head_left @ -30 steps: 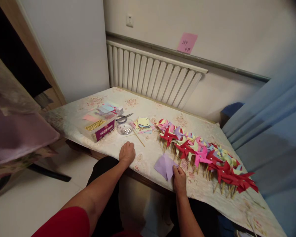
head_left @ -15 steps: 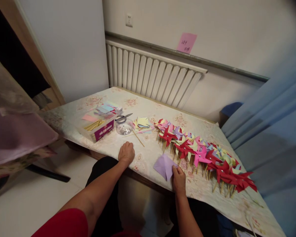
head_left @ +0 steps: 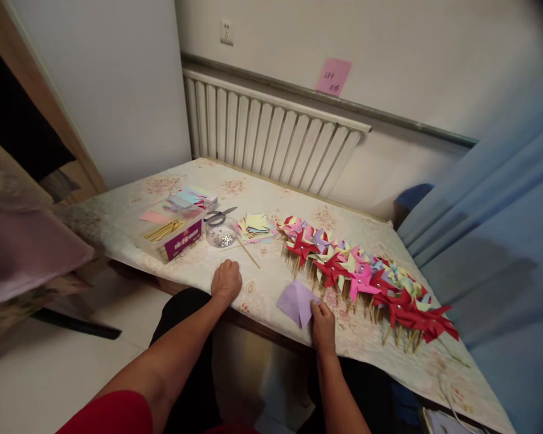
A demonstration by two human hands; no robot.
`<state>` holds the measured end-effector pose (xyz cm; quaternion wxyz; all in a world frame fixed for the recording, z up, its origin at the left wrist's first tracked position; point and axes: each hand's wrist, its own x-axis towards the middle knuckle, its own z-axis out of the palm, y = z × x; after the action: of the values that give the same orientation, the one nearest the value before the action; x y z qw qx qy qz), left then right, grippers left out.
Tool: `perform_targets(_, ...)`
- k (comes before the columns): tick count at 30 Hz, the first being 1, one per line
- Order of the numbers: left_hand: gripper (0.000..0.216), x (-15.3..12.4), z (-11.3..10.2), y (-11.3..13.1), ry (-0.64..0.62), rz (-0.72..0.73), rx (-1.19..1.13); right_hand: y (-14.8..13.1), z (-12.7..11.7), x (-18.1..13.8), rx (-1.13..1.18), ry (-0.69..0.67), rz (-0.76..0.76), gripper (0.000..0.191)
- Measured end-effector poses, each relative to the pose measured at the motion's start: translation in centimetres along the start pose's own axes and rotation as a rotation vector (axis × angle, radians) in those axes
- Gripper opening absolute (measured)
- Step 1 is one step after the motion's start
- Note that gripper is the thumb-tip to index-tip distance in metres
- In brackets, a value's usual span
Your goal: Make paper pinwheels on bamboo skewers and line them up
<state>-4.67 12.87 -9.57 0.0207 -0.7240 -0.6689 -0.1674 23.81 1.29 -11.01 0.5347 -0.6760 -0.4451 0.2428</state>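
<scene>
My left hand rests curled in a loose fist on the near edge of the table; what it holds, if anything, is hidden. A thin wooden stick lies just beyond it. My right hand presses its fingers on the near corner of a folded purple paper square, which lies flat on the cloth. Right behind the paper runs a long row of finished paper pinwheels, red, pink, yellow and purple, on wooden sticks.
At the back left stand a clear box of sticks and coloured paper, scissors, a small clear bowl of shiny pins and a pile of paper squares. A radiator lines the wall; a blue curtain hangs right.
Neither hand has shifted on the table. The view has drifted slightly, so everything sits a little further left in the frame.
</scene>
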Motion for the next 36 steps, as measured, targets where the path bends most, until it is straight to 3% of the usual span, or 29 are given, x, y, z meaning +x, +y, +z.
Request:
perform_targets(20, 0.020, 0.0, -0.5, 0.2, -0.027, -0.009, 0.000, -0.6, 0.3, 0.3, 0.054, 0.009, 0.029, 0.037)
perform_targets(24, 0.022, 0.1, -0.3, 0.2, -0.010, -0.007, -0.007, -1.5, 1.8, 1.0, 0.154, -0.039, 0.126, 0.036)
perform_targets(28, 0.022, 0.2, -0.1, 0.1, -0.005, 0.004, -0.001, -2.8, 4.2, 1.9, 0.223, -0.151, 0.118, 0.034)
perform_targets(32, 0.023, 0.3, 0.1, 0.1, 0.002, 0.012, 0.013, -3.1, 5.7, 2.5, -0.034, -0.174, 0.022, 0.033)
perform_targets(36, 0.023, 0.4, 0.1, 0.0, 0.017, 0.021, 0.005, -2.9, 5.1, 2.1, -0.188, -0.081, -0.067, 0.029)
